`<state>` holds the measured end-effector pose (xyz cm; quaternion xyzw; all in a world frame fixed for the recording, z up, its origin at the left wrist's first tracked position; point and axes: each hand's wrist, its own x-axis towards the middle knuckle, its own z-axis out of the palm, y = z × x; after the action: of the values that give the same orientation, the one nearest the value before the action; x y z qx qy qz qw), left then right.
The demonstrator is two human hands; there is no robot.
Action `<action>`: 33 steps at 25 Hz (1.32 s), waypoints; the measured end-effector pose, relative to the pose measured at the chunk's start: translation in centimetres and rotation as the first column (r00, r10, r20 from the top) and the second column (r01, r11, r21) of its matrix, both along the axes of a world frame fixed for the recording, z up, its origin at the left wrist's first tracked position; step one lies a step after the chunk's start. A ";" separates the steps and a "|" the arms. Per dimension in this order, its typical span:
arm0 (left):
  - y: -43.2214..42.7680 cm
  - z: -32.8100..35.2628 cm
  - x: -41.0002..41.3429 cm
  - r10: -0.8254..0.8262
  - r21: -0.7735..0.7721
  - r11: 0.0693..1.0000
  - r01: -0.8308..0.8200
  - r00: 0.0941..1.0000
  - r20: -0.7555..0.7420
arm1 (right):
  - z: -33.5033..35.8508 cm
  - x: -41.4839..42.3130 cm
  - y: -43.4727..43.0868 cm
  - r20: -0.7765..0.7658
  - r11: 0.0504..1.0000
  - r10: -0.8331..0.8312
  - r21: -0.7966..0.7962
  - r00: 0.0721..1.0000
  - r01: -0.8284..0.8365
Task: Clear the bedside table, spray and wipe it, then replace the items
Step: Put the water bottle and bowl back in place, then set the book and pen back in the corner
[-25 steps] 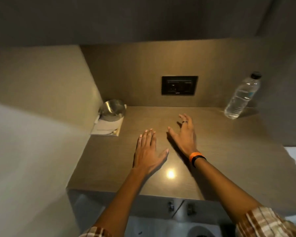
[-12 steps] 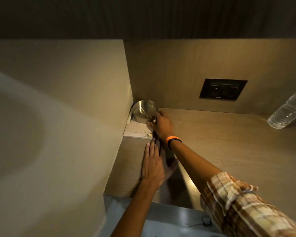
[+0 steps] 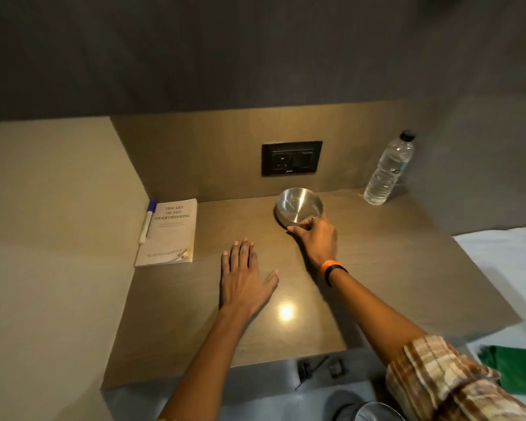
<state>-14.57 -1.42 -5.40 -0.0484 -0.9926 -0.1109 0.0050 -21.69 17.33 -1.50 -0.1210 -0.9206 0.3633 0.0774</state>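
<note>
The brown bedside table (image 3: 392, 268) fills the middle of the view. A steel bowl (image 3: 298, 206) stands on it near the back wall, and my right hand (image 3: 315, 238) grips its near rim. My left hand (image 3: 243, 281) lies flat on the tabletop with fingers apart, holding nothing. A white paperback book (image 3: 169, 232) lies in the back left corner against the side panel. A blue-capped marker (image 3: 146, 221) rests along the book's left edge. At the back right stands a clear water bottle (image 3: 389, 170), upright.
A black socket plate (image 3: 291, 158) is set in the back panel above the bowl. White bedding (image 3: 504, 256) borders the table on the right, with a green cloth (image 3: 516, 373) lower right. A round metal object (image 3: 374, 413) sits on the floor below the table's front edge.
My right hand took the steel bowl off the book in the left corner and moved it right to the table's middle back. The book and marker now lie uncovered. My left hand stayed flat.
</note>
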 end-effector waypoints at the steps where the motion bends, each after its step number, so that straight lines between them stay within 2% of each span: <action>1: 1.2 0.1 -0.3 -0.001 -0.001 1.000 0.001 1.000 0.010 | 0.1 0.2 1.8 0.005 0.999 -0.048 -0.003 0.999 0.048; 4: 3.7 0.0 -0.9 0.028 0.026 0.999 -0.029 0.999 0.039 | 0.2 0.5 5.1 0.000 0.991 -0.126 0.047 0.992 0.126; 9: 4.7 -0.1 -1.0 0.068 0.000 0.998 -0.068 0.998 0.006 | -0.5 -0.5 5.2 0.000 0.988 -0.075 0.136 0.997 0.075; 17: 4.5 -0.3 -1.1 0.056 0.053 0.997 -0.056 0.998 0.002 | -0.6 -0.4 4.0 0.072 0.991 0.003 0.131 0.997 -0.012; 19: 3.7 0.0 -0.8 0.043 0.103 0.994 -0.042 0.999 -0.009 | -0.3 1.3 3.1 -0.004 0.980 -0.045 0.194 0.999 0.045; 21: 1.9 0.3 0.1 0.041 0.078 0.996 -0.038 0.998 -0.042 | 0.1 2.9 0.9 -0.178 0.976 -0.051 0.198 0.983 0.086; 23: -0.4 0.4 1.3 0.043 0.007 0.999 -0.042 0.997 -0.071 | 0.3 3.6 -2.1 -0.274 0.989 0.042 0.148 0.961 -0.001; 25: -4.0 0.6 2.4 0.073 -0.035 0.996 -0.077 0.992 -0.101 | 0.7 3.3 -6.9 -0.270 0.977 0.213 0.080 0.939 -0.198; 28: -9.5 1.1 3.3 0.152 -0.062 0.985 -0.163 0.977 -0.147 | 1.6 2.0 -15.0 -0.168 0.906 0.422 0.052 0.891 -0.420; 33: -14.5 0.3 3.3 0.222 -0.031 0.974 -0.224 0.974 -0.043 | 2.5 -1.2 -25.4 0.046 0.788 0.592 0.179 0.805 -0.590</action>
<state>-11.29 -15.88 -5.10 0.0610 -0.9933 -0.0908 0.0361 -22.93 -8.06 1.04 0.1826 -0.9412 0.2832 -0.0236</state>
